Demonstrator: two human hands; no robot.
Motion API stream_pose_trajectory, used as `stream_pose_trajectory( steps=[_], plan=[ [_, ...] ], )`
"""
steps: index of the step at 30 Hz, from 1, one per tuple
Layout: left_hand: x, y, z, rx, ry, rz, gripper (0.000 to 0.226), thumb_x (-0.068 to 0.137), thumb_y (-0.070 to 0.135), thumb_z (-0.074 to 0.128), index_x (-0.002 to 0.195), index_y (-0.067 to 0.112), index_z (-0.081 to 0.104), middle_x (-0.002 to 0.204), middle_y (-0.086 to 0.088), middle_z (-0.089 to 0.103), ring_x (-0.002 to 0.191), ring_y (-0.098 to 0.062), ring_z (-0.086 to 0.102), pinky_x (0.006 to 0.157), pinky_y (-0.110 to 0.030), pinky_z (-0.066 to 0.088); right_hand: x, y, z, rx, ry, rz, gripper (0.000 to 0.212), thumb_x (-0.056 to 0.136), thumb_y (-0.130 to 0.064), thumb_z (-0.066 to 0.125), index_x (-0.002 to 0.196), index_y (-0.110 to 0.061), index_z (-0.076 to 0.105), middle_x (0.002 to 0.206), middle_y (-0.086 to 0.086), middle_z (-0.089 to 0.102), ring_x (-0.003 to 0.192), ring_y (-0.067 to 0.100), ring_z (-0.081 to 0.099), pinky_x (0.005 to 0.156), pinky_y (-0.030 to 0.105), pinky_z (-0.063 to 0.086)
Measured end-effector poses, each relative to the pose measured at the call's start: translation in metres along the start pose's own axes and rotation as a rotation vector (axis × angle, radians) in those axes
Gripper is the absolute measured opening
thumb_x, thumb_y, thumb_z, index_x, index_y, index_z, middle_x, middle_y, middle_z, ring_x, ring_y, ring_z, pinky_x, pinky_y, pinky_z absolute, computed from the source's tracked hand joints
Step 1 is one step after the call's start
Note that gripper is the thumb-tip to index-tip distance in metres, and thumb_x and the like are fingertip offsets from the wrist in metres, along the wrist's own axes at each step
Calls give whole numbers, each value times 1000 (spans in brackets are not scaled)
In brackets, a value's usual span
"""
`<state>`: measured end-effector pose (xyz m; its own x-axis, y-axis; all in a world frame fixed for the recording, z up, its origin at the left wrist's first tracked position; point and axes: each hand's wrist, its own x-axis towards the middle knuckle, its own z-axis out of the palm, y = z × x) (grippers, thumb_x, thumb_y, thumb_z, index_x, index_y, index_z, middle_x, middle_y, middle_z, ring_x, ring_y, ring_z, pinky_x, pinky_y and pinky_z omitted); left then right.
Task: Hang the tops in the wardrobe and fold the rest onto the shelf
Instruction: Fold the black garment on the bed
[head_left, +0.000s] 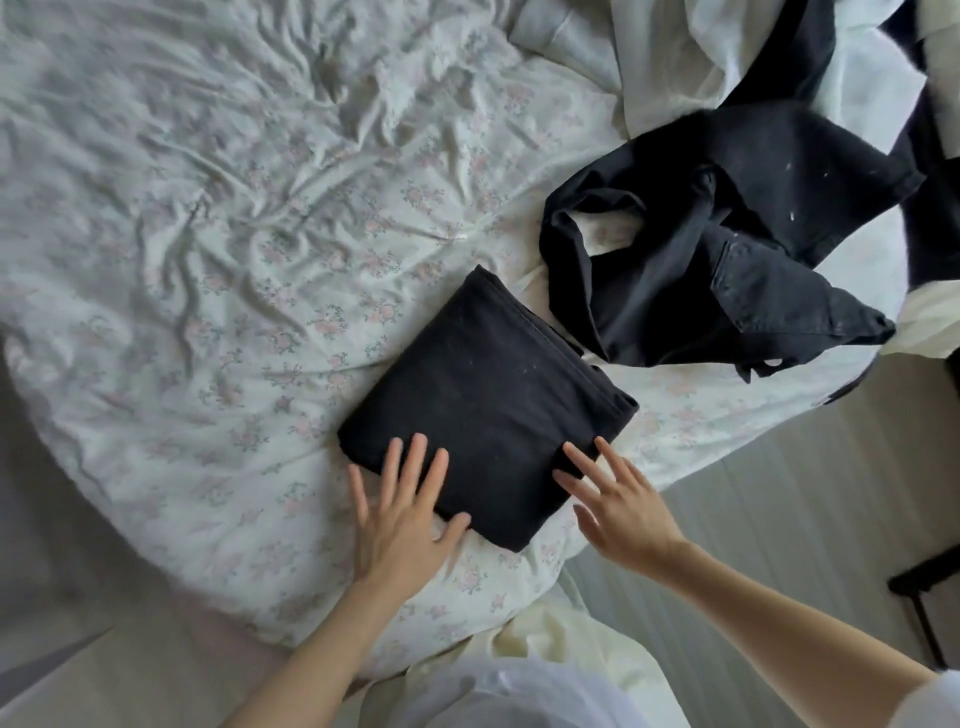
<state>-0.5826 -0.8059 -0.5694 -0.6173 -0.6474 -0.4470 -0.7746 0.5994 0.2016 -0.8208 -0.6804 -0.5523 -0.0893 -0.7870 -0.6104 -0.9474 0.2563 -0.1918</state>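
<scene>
Hands (400, 514) on square-folded garment (483, 405)

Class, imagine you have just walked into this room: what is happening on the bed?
A person is folding laundry on a floral bedsheet. A folded black garment lies near the bed's edge; the left hand rests flat on its near corner and the right hand touches its near right edge with straight fingers. Unfolded black jeans lie beyond it, with white clothes heaped behind.
</scene>
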Motion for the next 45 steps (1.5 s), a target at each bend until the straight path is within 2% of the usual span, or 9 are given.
stream_pose_trajectory(
  steps=[2,5,9,13,16,21,31,39,45],
  plan=[
    [5,-9,-8,-222,53,-258,75,88,56,47,150,23,18,159,-10,5,146,-33,3,112,-58,14,16,-6,-26,123,309,45,28,88,-24,55,113,-18,67,118,4,64,108,32,60,85,40,47],
    [24,-7,-23,-685,119,-624,89,87,46,59,152,20,5,159,-11,2,146,-30,0,114,-51,19,57,-18,-62,173,641,46,32,80,-14,62,112,-11,66,109,8,63,100,29,60,78,40,47],
    [42,8,-32,-1081,277,-848,90,86,38,65,151,22,6,158,-5,12,145,-21,12,116,-44,23,107,-29,-89,178,465,4,66,87,-33,60,146,-27,31,147,15,32,138,38,26,105,55,29],
    [52,22,-28,-1244,395,-970,95,84,33,69,152,22,2,158,-1,9,145,-20,14,115,-46,27,134,-18,-93,126,215,-62,83,86,-52,56,145,-50,-3,158,3,-1,144,34,5,108,55,31],
    [62,37,-27,-1256,443,-1010,97,84,34,69,151,26,-1,158,-3,7,143,-22,17,111,-40,30,139,-9,-94,161,199,-62,87,83,-56,58,143,-53,-5,157,-1,-4,138,33,21,91,45,48],
    [60,53,-22,-1285,466,-1100,95,84,41,67,149,38,-3,155,-7,15,133,-27,37,103,-44,41,137,-13,-86,191,262,-28,81,86,-57,52,147,-44,1,155,7,10,126,37,38,91,47,46],
    [65,61,-39,-1332,534,-1173,66,101,31,39,152,24,-3,157,-12,13,137,-30,32,104,-42,34,130,-43,-95,227,375,41,53,98,-36,42,147,-24,26,135,14,38,104,33,53,81,43,49],
    [69,61,-80,-1043,656,-1001,66,99,28,42,152,19,3,145,-21,29,117,-36,46,92,-42,43,113,-42,-106,399,439,-5,48,100,-24,39,146,-19,29,141,16,33,94,31,57,71,33,47],
    [87,41,-53,-734,433,-847,83,94,35,50,151,21,-9,154,-23,2,132,-39,31,98,-50,43,134,-28,-90,332,386,25,62,98,-33,41,151,-25,10,153,11,17,129,33,39,102,45,40]
  ],
)
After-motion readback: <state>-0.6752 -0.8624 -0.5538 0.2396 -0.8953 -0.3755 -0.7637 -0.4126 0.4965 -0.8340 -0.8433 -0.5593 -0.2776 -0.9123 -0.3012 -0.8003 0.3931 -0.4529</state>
